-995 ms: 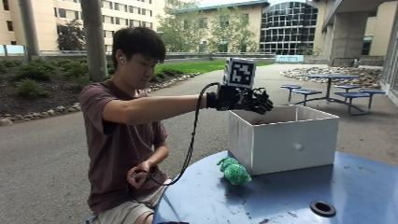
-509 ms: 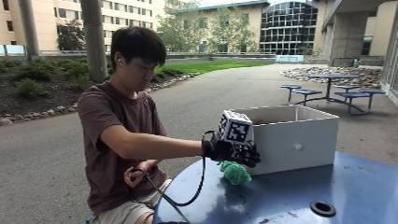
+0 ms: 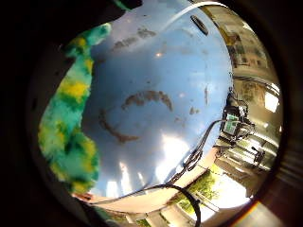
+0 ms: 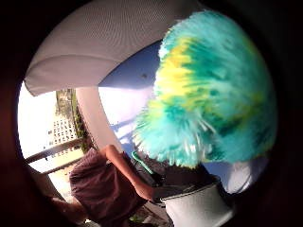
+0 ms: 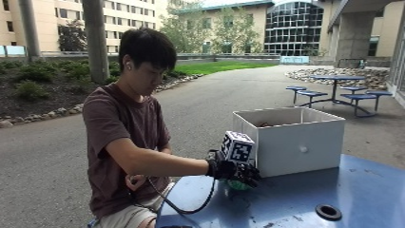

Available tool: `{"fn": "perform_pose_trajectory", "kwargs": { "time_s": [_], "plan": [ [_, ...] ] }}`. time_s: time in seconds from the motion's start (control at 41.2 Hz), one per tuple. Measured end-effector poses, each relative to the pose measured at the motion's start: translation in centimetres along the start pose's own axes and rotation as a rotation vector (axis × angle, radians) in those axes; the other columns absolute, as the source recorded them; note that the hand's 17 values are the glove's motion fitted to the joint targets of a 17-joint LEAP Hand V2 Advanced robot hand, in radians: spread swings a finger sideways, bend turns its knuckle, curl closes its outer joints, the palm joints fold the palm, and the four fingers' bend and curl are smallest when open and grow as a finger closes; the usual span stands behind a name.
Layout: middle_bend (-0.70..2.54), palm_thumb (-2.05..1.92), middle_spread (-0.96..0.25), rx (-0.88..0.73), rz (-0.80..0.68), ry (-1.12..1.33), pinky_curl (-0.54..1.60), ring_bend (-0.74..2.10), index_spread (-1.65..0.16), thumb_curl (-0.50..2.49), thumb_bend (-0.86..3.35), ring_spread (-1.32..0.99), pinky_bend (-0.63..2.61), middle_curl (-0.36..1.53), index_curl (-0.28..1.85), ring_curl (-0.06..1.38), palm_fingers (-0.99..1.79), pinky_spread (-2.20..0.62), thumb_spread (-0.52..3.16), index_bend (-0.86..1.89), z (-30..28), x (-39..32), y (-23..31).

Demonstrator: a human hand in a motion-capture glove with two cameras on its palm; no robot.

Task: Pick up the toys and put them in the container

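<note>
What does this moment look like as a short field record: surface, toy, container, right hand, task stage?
surface: blue table
toy: fuzzy green-and-yellow toy on the table beside the container, mostly hidden under the hand in the outside view
container: white box, open top, on the table
right hand: gloved hand down over the toy; grip not visible
task stage: toy not yet in the box

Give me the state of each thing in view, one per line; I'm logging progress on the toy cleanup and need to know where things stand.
Fluffy green-and-yellow toy: on the blue table beside the box, not yet in it, right under the gloved hand.
White box: upright on the table, top open.
Gloved right hand: down on the toy; grip cannot be told.
Blue table: bears the box and toy; surface stained.
</note>
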State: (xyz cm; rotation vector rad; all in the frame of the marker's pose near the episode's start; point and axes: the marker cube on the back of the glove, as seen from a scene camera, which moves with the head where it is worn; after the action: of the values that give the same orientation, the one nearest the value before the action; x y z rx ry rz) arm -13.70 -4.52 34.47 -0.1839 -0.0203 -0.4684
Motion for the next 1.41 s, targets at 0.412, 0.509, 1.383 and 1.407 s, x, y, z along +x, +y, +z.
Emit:
{"fn": "perform_pose_trajectory", "kwargs": {
  "time_s": [0.412, 0.509, 1.383, 1.407],
  "plan": [
    [0.42, 0.42, -0.23, 0.056, 0.037, -0.05, 0.35, 0.57, -0.16, 0.35, 0.14, -0.29, 0.75, 0.49, 0.36, 0.43, 0.8, -0.3, 1.33, 0.54, 2.6, -0.3, -0.3],
    [0.41, 0.43, -0.25, 0.075, 0.043, -0.056, 0.35, 0.59, -0.16, 0.35, 0.14, -0.33, 0.75, 0.5, 0.39, 0.45, 0.8, -0.34, 1.34, 0.56, 2.8, -0.1, -0.1],
    [1.05, 0.9, -0.26, 0.451, 0.087, -0.205, 0.38, 1.05, -0.09, 0.58, 0.28, -0.43, 0.63, 0.79, 0.7, 0.66, 1.45, -0.42, 1.11, 1.07, 0.4, -0.2, -1.9],
    [1.05, 0.9, -0.26, 0.42, 0.086, -0.204, 0.4, 1.09, -0.09, 0.6, 0.28, -0.42, 0.67, 0.79, 0.71, 0.68, 1.43, -0.42, 1.09, 1.07, 0.0, -0.1, -1.7]
  ]
}}
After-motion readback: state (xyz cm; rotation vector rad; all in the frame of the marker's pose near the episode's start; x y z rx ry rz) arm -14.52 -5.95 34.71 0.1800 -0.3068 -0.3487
